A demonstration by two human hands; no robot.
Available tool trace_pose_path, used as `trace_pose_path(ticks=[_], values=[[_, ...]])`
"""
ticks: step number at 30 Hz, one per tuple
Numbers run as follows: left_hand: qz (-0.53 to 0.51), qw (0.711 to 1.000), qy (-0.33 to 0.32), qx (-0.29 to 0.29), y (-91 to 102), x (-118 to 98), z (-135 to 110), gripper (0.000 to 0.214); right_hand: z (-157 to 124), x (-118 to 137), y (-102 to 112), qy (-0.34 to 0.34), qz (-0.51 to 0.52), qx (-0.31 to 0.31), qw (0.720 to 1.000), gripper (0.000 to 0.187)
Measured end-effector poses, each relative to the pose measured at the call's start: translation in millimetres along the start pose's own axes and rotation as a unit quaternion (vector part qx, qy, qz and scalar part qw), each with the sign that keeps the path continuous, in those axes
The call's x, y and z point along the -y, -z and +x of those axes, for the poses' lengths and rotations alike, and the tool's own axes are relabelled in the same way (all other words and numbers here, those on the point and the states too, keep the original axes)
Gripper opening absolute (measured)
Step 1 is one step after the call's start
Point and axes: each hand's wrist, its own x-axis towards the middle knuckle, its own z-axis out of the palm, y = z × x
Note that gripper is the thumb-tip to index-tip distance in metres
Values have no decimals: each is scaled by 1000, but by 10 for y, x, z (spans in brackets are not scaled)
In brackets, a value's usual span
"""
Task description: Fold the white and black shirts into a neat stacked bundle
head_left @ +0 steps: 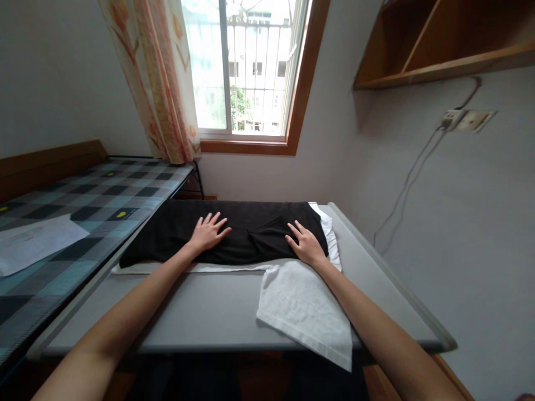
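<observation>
A black garment (246,229) lies folded lengthwise across the far part of a grey table (200,303), on top of a white cloth (305,303) whose near corner hangs over the table's front edge. My left hand (208,232) rests flat on the garment's middle, fingers spread. My right hand (306,243) lies flat on the garment's right end, fingers stretched out toward the left. Neither hand grips anything.
A bed with a checked blue and black cover (83,206) adjoins the table on the left, with a white sheet of paper (33,242) on it. A window (242,67) with a patterned curtain (154,78) is behind. A wooden shelf (438,50) and a wall socket (468,120) are on the right wall.
</observation>
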Motion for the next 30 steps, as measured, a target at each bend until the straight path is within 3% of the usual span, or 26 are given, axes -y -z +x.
trace_pose_path(ticks=[3,6,11,30], values=[[20,996,80,40,46,480,-8,70,-5,19,-5,-36,-19,2,999,62],[14,993,92,77,26,653,-51,75,6,20,-15,-42,-43,51,997,61],[16,992,87,85,-18,616,-89,78,-2,19,-5,-41,-59,72,995,61],[21,993,83,83,6,506,-444,76,-367,75,83,-24,-56,54,997,59]])
